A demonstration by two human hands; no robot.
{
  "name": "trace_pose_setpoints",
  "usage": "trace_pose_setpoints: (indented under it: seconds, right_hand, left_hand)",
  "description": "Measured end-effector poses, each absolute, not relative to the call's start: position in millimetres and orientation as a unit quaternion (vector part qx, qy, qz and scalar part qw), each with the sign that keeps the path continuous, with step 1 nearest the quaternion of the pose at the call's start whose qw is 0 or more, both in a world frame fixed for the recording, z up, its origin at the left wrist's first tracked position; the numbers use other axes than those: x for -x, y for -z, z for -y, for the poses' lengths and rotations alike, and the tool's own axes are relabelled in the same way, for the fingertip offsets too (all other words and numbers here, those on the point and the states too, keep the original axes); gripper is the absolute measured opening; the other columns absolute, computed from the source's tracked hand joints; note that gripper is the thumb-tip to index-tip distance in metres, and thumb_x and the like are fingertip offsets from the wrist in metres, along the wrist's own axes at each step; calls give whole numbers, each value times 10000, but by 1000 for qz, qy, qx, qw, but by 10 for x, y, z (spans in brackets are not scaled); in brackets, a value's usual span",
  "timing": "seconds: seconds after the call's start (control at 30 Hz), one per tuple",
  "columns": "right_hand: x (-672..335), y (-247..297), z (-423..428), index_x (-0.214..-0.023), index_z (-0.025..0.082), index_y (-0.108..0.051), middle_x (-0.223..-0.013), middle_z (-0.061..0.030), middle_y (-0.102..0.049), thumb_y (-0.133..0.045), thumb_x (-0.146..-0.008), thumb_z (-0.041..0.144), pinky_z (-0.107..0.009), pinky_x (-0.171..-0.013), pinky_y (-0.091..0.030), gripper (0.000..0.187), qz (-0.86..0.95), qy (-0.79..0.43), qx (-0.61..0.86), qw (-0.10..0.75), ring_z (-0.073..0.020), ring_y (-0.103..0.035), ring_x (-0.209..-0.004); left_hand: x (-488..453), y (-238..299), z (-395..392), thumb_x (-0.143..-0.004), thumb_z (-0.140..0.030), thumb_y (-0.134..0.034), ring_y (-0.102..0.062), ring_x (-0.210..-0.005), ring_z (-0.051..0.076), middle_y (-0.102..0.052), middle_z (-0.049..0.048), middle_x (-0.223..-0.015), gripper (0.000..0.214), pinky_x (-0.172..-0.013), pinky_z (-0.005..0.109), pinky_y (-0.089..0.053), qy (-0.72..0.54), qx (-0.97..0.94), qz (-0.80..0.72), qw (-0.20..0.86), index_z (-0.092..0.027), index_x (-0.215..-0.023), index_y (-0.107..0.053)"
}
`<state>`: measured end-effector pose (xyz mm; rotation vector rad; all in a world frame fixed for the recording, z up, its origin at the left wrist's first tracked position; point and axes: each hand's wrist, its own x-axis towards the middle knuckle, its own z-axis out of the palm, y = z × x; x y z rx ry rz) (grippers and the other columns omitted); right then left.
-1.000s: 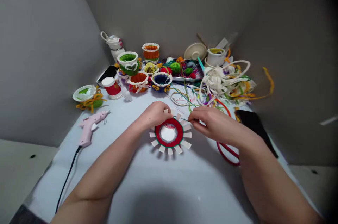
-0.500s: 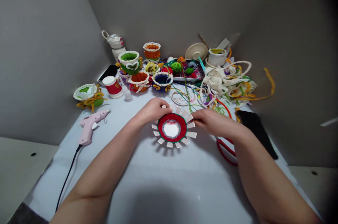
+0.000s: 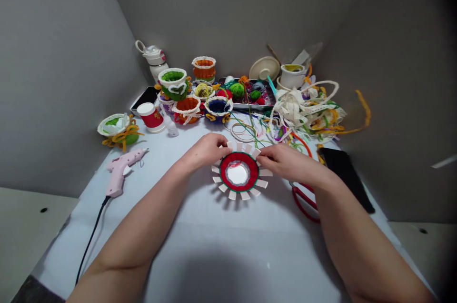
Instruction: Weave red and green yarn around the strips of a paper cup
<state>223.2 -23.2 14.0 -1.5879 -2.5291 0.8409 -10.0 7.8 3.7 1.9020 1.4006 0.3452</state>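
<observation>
A cut paper cup [image 3: 239,174] with splayed white strips and red yarn woven round its white base, edged in green, lies on the white table [image 3: 200,246]. My left hand [image 3: 207,150] grips its upper left strips with curled fingers. My right hand [image 3: 285,161] pinches the upper right edge, where thin green yarn runs in from the pile behind. What exactly the right fingertips pinch is too small to make out.
A pink glue gun [image 3: 121,169] with a black cord lies at the left. Several yarn-wrapped cup baskets [image 3: 185,103], a red cup [image 3: 152,117], a tray of yarn balls [image 3: 246,93] and tangled ribbon [image 3: 307,107] crowd the back. Red scissors [image 3: 303,200] and a black phone [image 3: 346,174] lie at the right.
The woven cup and both hands have shifted a little right and away from me. My right hand has come in closer against the cup's edge.
</observation>
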Motion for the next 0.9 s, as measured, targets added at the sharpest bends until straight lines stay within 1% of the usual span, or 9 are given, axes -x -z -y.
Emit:
trace_pose_setpoints:
  seconds: [0.13, 0.2, 0.27, 0.33, 0.43, 0.53, 0.6, 0.77, 0.9]
  right_hand:
    - [-2221, -130, 253, -673, 186, -542, -617, 0, -554, -410, -897, 278, -278, -557, -257, 276, 838, -244, 489, 3, -120, -420, -569]
    - [-2207, -139, 283, -653, 185, -519, -596, 4, -532, -410, -902, 270, -276, -562, -254, 285, 850, -243, 467, -2, -114, -392, -558]
    - [-2185, -149, 317, -650, 183, -514, -601, -1, -532, -411, -910, 269, -278, -565, -251, 293, 859, -245, 449, -5, -114, -387, -564]
    - [-2166, -160, 341, -656, 182, -522, -618, -9, -544, -408, -927, 288, -282, -568, -250, 312, 864, -248, 439, -5, -118, -398, -576]
    - [-2176, -183, 347, -705, 184, -565, -652, -17, -570, -409, -956, 368, -282, -576, -268, 348, 858, -268, 437, 3, -128, -435, -600]
    - [-2247, -221, 325, -819, 193, -616, -717, -24, -611, -427, -959, 483, -273, -588, -302, 374, 841, -294, 453, 29, -144, -487, -644]
    - [-2301, -244, 311, -860, 199, -617, -736, -23, -622, -408, -969, 506, -270, -598, -316, 387, 835, -295, 462, 45, -147, -498, -652]
    - [-2307, -255, 323, -854, 199, -618, -769, -27, -637, -436, -972, 358, -267, -634, -323, 269, 852, -228, 462, 94, -146, -516, -686]
    - [-2253, -229, 346, -870, 189, -645, -823, -48, -661, -466, -948, 271, -274, -675, -342, 212, 878, -197, 420, 121, -159, -548, -752]
  left_hand:
    - [81, -137, 12, -705, -360, -664, -600, -754, 166, -696, 36, -876, 344, -648, 259, -424, -98, -769, -493, 396, -164, -985, -703]
    - [44, -157, 57, -697, -347, -672, -607, -791, 170, -703, 36, -908, 344, -679, 261, -429, -101, -779, -479, 392, -172, -992, -708]
    - [-3, -137, 89, -708, -322, -655, -598, -780, 159, -700, 20, -872, 271, -679, 256, -417, -108, -784, -467, 394, -179, -929, -720]
    - [-41, -93, 103, -727, -295, -621, -569, -718, 142, -674, 5, -770, 181, -646, 252, -390, -109, -787, -464, 392, -176, -820, -721]
    - [-62, -47, 98, -743, -297, -601, -507, -631, 127, -604, -6, -631, 168, -598, 257, -343, -108, -784, -486, 370, -165, -690, -691]
    - [-48, -52, 77, -748, -308, -611, -499, -622, 129, -614, 0, -636, 175, -600, 263, -330, -110, -781, -512, 341, -168, -683, -693]
    - [-38, -62, 65, -752, -305, -608, -511, -630, 135, -635, 9, -657, 173, -609, 266, -331, -108, -780, -523, 327, -172, -690, -699]
    - [-56, -43, 70, -738, -300, -615, -497, -612, 141, -605, 11, -610, 163, -609, 272, -323, -89, -783, -530, 313, -175, -652, -674]
    - [-50, -19, 54, -740, -302, -608, -494, -607, 137, -601, 10, -605, 169, -603, 273, -315, -92, -783, -531, 311, -172, -646, -660]
